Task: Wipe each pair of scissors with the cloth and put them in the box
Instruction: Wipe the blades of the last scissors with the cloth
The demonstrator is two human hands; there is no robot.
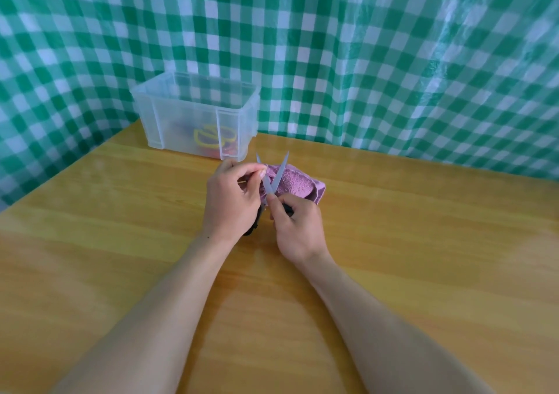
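Head view: left hand (231,200) and right hand (298,227) grip splayed scissors (280,171), tips pointing away toward box (193,115).

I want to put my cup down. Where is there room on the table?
The table is bare right of the purple cloth, and left of the left hand, in front of the clear box. Crowded: the middle, where it and the right hand hold the open scissors against the cloth.

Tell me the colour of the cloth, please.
The cloth is purple, lying behind the scissors; head view shows it.
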